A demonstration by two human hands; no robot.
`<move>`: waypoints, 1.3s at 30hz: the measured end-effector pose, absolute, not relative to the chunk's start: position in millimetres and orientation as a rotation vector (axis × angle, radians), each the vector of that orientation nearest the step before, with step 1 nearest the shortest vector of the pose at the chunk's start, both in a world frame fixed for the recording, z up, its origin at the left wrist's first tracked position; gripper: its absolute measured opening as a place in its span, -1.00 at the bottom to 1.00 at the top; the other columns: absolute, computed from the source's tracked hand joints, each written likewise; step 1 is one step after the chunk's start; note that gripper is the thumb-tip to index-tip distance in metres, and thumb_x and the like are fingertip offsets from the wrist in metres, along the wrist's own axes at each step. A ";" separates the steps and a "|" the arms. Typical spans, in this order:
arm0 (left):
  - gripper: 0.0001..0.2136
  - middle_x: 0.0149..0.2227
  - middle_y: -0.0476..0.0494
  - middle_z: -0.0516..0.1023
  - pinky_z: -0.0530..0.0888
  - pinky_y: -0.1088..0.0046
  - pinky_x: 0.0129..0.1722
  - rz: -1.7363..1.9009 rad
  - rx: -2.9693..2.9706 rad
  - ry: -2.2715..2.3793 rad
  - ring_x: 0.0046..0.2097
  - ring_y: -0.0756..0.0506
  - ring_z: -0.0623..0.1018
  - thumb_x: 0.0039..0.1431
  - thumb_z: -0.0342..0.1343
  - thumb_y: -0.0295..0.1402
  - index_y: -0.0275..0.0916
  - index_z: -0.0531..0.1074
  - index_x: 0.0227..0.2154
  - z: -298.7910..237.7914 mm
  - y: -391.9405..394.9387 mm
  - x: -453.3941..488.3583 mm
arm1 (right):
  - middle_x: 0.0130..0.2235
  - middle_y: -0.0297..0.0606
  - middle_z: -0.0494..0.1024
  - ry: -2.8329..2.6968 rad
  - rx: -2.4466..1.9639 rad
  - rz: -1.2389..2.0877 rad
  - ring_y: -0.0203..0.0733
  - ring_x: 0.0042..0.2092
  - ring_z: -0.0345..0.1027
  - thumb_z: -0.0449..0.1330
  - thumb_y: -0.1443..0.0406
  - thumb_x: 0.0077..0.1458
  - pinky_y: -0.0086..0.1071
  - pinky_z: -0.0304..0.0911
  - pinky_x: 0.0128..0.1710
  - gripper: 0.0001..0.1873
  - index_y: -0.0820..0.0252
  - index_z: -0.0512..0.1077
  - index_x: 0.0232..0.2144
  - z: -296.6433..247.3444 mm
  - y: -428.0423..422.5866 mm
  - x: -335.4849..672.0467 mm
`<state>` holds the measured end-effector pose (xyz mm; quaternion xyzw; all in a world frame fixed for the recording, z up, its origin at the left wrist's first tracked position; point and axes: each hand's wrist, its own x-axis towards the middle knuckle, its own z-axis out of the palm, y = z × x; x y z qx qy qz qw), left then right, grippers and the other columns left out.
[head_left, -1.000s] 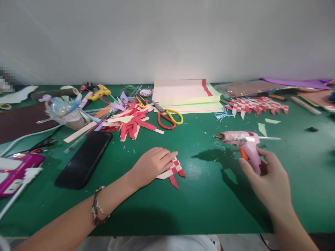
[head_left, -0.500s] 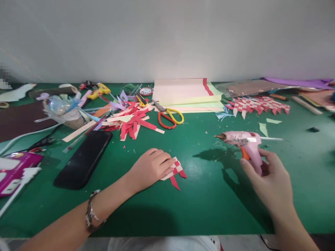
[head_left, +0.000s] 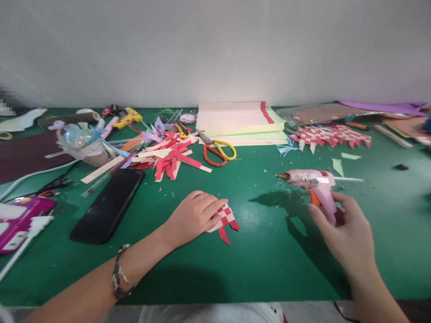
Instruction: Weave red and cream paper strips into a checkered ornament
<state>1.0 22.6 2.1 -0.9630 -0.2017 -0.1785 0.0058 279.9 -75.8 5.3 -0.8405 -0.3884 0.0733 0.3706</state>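
My left hand (head_left: 193, 214) lies palm down on the green table (head_left: 262, 260), its fingers pressing a small woven piece of red and pale paper strips (head_left: 226, 220) flat. Part of that piece is hidden under the fingers. My right hand (head_left: 343, 229) is wrapped round the handle of a pink hot glue gun (head_left: 311, 181), which stands upright with its nozzle pointing left, well to the right of the woven piece.
A black phone (head_left: 107, 205) lies left of my left hand. Behind are loose red and pale paper strips (head_left: 168, 154), orange and yellow scissors (head_left: 215, 150), stacked coloured paper sheets (head_left: 239, 123), several finished woven pieces (head_left: 332, 134), and a yellow glue gun (head_left: 126, 119).
My left hand curled its fingers slightly and stays on the woven piece. The right hand and glue gun hardly moved.
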 end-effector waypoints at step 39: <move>-0.85 -0.36 0.00 0.49 0.28 0.40 -0.19 -0.537 -2.880 -0.599 -0.32 0.02 0.46 0.23 -0.06 -0.41 -0.25 0.41 -0.26 1.3 18.3 0.1 | -0.45 -0.25 0.39 -0.976 -2.178 0.191 -0.24 -0.54 0.18 0.15 -0.05 -0.27 -0.35 0.12 -0.54 -0.39 0.21 0.33 -0.21 1.4 -75.7 285.4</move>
